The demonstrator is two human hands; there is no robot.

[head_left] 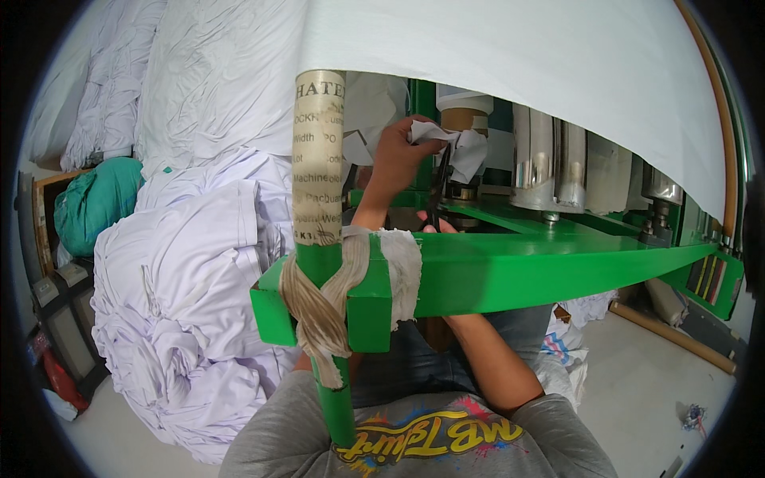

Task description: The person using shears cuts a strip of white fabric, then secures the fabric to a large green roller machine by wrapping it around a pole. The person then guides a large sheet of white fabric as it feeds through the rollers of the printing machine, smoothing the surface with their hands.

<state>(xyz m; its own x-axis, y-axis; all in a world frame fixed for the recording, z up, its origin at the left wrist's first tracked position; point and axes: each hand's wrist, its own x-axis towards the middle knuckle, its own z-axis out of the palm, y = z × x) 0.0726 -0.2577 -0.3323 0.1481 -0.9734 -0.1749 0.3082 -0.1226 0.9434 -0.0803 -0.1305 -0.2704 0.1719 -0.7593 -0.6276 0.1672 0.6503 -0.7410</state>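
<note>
Beyond the green machine beam point(510, 271), my left hand point(398, 155) pinches a crumpled white scrap point(468, 151); whether it is cloth or paper I cannot tell. A pair of black-bladed scissors point(440, 182) points up into the scrap from below. Its lower end is in my right hand point(441, 226), which reaches under the beam and is mostly hidden by it. Only a few fingers show, closed around the handles. Left of my hands stands an upright roller post point(319, 159) wrapped in a printed label. Beige cloth strips point(315, 307) are tied around the post where it meets the beam.
A wide white sheet point(518, 56) stretches overhead across the machine. Shiny metal rollers point(550, 163) stand right of the scissors. Large heaps of white fabric point(187, 295) fill the left side, beside a green bundle point(100, 203). A cardboard tube point(673, 336) lies on the floor at right.
</note>
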